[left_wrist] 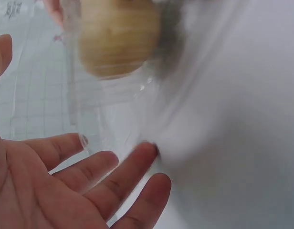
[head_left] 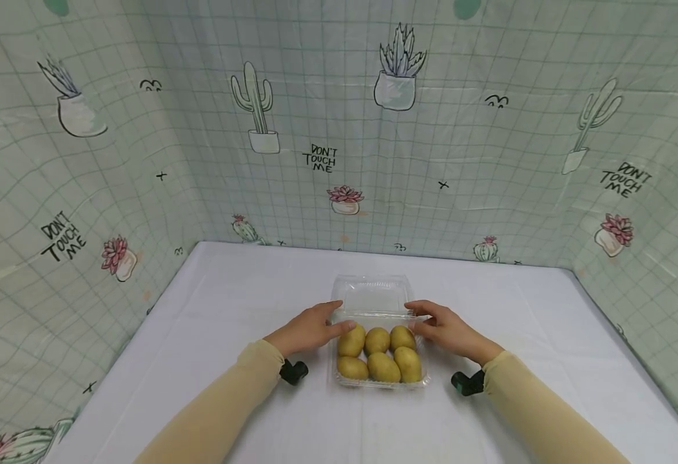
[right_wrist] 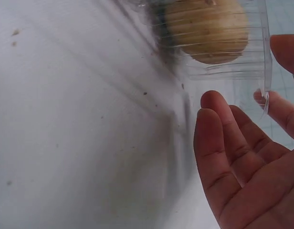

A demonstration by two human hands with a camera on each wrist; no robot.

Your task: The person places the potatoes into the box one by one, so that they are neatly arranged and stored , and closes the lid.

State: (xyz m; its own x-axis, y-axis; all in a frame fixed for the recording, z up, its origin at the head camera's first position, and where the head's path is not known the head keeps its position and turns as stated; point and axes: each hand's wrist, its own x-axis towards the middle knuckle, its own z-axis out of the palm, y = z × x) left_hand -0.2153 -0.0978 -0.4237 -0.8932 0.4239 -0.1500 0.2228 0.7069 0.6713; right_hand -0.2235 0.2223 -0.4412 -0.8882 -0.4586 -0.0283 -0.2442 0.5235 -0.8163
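Observation:
A clear plastic clamshell box [head_left: 382,385] sits on the table with its lid [head_left: 372,293] swung back, away from the body. Several potatoes [head_left: 383,368] lie in two rows inside it. My left hand [head_left: 309,328] is at the box's left rear corner, fingers spread and fairly straight, thumb over the rim. Opposite, my right hand [head_left: 448,332] is at the right rear corner, fingers loosely bent. In both wrist views a potato [left_wrist: 119,40] shows through the ribbed side wall [right_wrist: 218,71], with fingertips at or close to the plastic. Exact contact is hard to tell.
A white cloth covers the table [head_left: 258,277]. Grid-patterned curtains [head_left: 339,84] with plant drawings hang at the back and both sides. A black wrist camera [head_left: 294,372] sits under the left wrist, another camera [head_left: 468,383] under the right.

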